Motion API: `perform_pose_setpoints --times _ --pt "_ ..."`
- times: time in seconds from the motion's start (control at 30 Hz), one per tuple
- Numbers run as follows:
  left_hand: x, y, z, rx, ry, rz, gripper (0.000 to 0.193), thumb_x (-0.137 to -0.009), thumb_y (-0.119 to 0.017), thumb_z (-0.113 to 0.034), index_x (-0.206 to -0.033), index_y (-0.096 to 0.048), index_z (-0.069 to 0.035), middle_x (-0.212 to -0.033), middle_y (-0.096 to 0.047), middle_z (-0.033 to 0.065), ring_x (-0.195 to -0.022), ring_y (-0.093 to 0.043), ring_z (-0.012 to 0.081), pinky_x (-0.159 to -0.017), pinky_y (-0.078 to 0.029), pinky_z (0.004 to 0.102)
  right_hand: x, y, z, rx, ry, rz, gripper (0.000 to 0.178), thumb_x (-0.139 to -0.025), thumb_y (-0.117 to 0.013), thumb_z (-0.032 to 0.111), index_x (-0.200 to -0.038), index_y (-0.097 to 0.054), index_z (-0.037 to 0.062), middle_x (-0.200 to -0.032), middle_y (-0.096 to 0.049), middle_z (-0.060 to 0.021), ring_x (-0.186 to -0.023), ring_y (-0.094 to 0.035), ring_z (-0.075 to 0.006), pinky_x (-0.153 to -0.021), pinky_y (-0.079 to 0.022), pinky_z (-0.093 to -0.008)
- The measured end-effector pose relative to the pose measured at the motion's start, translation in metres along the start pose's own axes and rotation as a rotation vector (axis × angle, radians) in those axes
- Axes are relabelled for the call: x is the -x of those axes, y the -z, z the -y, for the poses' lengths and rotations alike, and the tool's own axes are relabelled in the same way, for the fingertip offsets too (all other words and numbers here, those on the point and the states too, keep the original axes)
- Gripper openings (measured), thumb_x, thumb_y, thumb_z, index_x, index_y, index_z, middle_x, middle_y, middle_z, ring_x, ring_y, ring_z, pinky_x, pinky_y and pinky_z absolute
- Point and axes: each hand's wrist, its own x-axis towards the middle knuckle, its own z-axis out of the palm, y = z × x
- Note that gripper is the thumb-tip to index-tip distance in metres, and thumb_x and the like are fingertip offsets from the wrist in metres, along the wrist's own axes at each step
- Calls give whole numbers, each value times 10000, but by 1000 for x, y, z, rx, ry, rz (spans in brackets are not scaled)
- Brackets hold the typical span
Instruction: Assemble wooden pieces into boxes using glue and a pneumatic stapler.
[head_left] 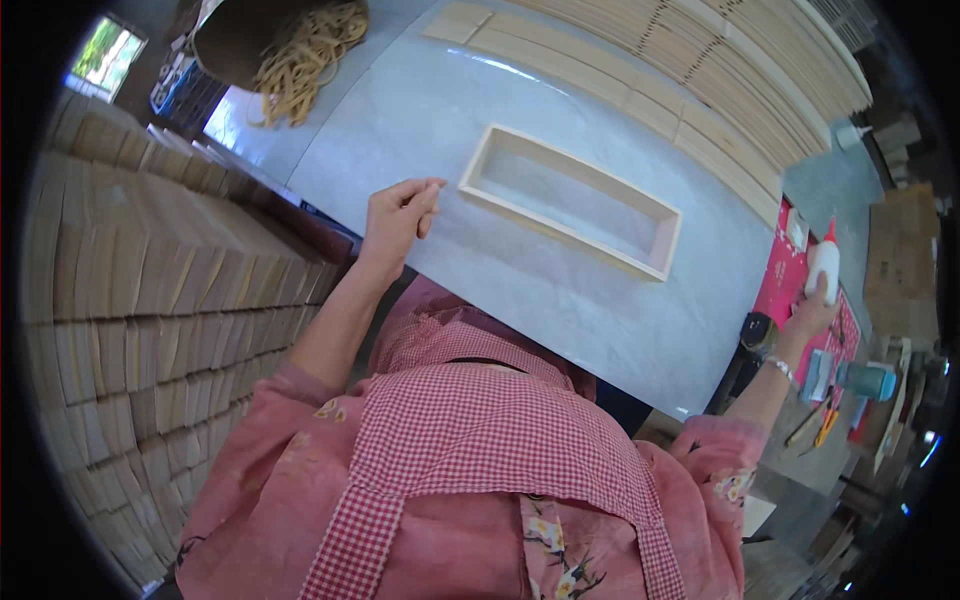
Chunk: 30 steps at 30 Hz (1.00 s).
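On the pale marbled tabletop (400, 120) lies a long, narrow rectangular wooden frame (570, 233), the tabletop showing through its middle. My left hand (398, 222) is just left of the frame's near-left corner, apart from it. Its fingers are curled, thumb and forefinger together; whether anything small is between them is hidden. Out at the far right, my right hand (815, 312) is wrapped round a white squeeze bottle (825, 270) with a red pointed nozzle, held upright over a pink printed sheet (783, 265).
Wooden strips (640, 95) line the table's far side. Tan bands (310, 60) spill from a container at the far left. Tall wood stacks (160, 260) stand left. A teal jar (868, 381), an orange-handled tool (827, 427) and a black object (757, 330) are at the right.
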Motion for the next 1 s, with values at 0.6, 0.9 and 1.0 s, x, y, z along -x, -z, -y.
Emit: perform_pose_setpoints --times 0.6,0.9,1.0 --pt "-19 -17 49 -528 -745 -119 279 -821 -784 -111 -1097 -772 -71 -1032 -622 63 -932 -510 212 -785 -458 291 349 -125 123 -334 179 815 530 -813 -755 93 -1276 -499 52 -1134 -584 -130 -898 -610 -220 -692 -548 -305" --pt "-18 -16 47 -520 -747 -139 257 -827 -764 -87 -1084 -781 -85 -1012 -628 63 -916 -505 214 -782 -459 291 356 -144 131 -240 424 868 613 -786 -807 97 -1299 -473 55 -1189 -573 -136 -990 -615 -269 -834 -548 -360" --pt "-18 -16 46 -507 -739 -136 253 -830 -759 -82 -1082 -780 -83 -1006 -629 62 -916 -504 213 -781 -458 291 355 -147 133 -201 470 870 622 -782 -814 102 -1300 -472 55 -1204 -571 -138 -989 -617 -280 -834 -547 -359"
